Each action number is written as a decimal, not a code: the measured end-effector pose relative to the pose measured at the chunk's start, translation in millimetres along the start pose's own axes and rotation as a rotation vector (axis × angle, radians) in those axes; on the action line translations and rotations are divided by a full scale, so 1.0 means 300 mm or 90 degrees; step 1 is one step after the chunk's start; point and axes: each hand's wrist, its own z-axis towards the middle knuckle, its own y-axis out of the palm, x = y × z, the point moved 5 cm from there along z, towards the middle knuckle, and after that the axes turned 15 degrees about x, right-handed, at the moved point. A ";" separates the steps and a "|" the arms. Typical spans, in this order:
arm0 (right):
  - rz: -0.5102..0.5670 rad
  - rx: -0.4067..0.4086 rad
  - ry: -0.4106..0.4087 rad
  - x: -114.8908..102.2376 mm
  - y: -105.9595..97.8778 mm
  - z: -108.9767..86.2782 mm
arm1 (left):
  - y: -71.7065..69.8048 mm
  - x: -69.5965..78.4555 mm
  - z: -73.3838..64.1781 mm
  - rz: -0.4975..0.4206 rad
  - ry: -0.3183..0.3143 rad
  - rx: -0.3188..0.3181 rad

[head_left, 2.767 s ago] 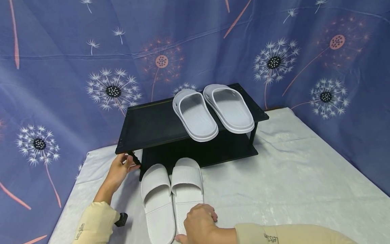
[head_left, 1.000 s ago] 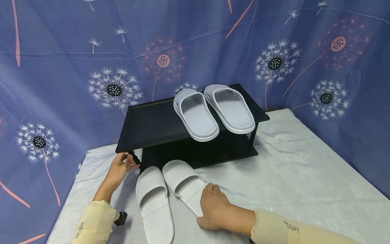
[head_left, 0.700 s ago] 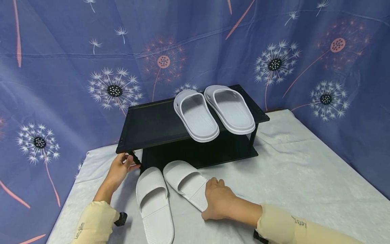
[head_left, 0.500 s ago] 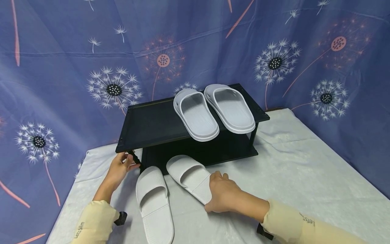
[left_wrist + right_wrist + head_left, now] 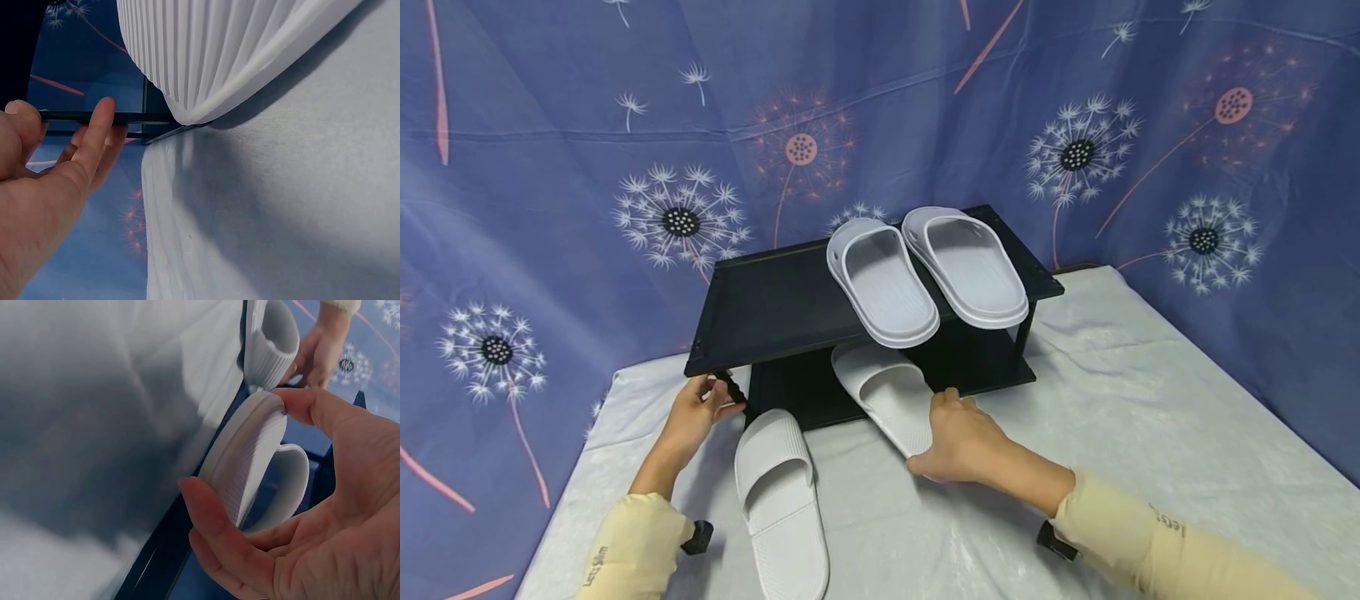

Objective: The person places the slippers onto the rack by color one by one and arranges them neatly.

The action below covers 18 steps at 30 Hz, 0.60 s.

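Observation:
A black two-tier shoe rack (image 5: 767, 304) stands at the back. My left hand (image 5: 691, 421) grips its thin left leg (image 5: 140, 117), thumb on one side and fingers on the other. With my right hand (image 5: 966, 442) I hold a white slide slipper (image 5: 897, 404) by its heel end, thumb and fingers on opposite edges. Its toe overlaps the rack's lower shelf (image 5: 977, 362), under the upper one. In the right wrist view the slipper (image 5: 247, 456) is tilted above the shelf edge. The matching white slipper (image 5: 786, 517) lies on the cloth, toe near the rack's left end.
Two pale grey clogs, a left one (image 5: 891, 292) and a right one (image 5: 973, 271), sit on the upper shelf, toes jutting past its front edge. A white cloth (image 5: 1150, 433) covers the surface. A blue dandelion-print curtain (image 5: 925, 108) hangs close behind the rack.
My right hand has turned one slipper away from its mate, toe leftward, then moved it forward and right onto the lower shelf area. The other slipper shifted slightly left. My left hand stays put.

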 end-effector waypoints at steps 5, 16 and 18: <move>0.002 0.022 0.016 0.039 -0.003 0.042 | 0.008 0.035 -0.016 -0.008 0.000 0.002; -0.012 0.015 0.075 0.128 0.005 0.137 | 0.009 0.040 -0.020 -0.017 0.007 0.000; -0.017 0.005 0.084 0.145 0.010 0.151 | 0.009 0.039 -0.019 -0.016 0.006 0.001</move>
